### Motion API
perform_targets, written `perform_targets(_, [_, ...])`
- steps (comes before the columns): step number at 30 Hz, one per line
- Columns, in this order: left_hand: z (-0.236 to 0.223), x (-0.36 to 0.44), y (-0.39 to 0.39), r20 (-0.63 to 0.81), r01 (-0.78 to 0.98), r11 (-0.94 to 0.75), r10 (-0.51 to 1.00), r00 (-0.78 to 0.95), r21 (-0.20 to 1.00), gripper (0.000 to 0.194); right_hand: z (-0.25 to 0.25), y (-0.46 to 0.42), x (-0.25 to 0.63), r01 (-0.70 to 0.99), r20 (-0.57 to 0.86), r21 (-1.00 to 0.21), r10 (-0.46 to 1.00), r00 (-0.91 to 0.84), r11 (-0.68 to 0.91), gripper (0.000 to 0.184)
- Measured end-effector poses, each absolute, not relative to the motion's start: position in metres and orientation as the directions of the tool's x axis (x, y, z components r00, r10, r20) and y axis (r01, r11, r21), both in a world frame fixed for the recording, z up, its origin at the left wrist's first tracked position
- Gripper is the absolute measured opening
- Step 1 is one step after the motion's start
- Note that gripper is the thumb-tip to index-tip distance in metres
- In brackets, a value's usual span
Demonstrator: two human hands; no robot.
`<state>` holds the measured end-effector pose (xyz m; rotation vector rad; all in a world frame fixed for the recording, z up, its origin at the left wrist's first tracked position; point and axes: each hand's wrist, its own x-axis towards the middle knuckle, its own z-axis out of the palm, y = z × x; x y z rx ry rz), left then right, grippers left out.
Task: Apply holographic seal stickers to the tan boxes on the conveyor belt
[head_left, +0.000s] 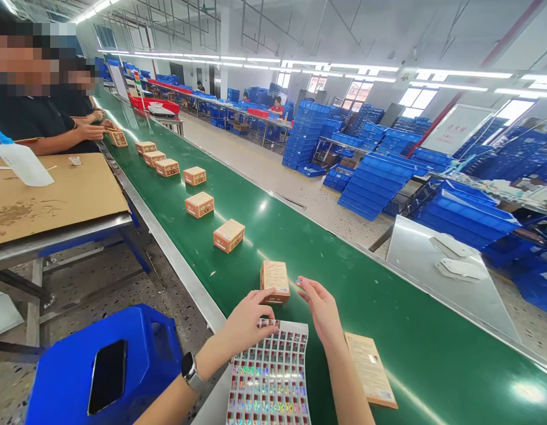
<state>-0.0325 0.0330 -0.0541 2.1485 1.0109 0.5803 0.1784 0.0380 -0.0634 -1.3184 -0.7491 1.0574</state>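
While the left hand point(249, 319), grip clamped on one silvery sticker sheet point(268, 378), touched one brown cardboard box point(274, 276) (item upon green conveyor belt point(366, 283)), the right hand point(321, 308), grip together, pinched one small sticker point(298, 281).

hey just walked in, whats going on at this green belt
The person's left hand holds a sticker sheet near its far edge, index finger at the nearest small carton. The right hand pinches what looks like one tiny sticker beside that carton. More small cartons stand in a loose row up the green conveyor belt, and a flatter box lies to the right. Farther up, a co-worker's hand is at the belt's edge.
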Motion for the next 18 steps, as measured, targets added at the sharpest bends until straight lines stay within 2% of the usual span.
perform_targets(10, [-0.060, -0.019, 0.026, 0.104, 0.487, -0.556, 0.723, 0.683, 0.674, 0.006, -0.092, 0.063, 0.168, -0.240, -0.196, -0.966, 0.885, 0.422, -0.100, 0.039])
perform_targets(18, [-0.056, -0.005, 0.012, 0.100, 0.485, -0.585, 0.698, 0.709, 0.650, 0.003, -0.097, 0.045, 0.177, -0.130, -0.168, -0.984, 0.852, 0.495, -0.118, 0.041])
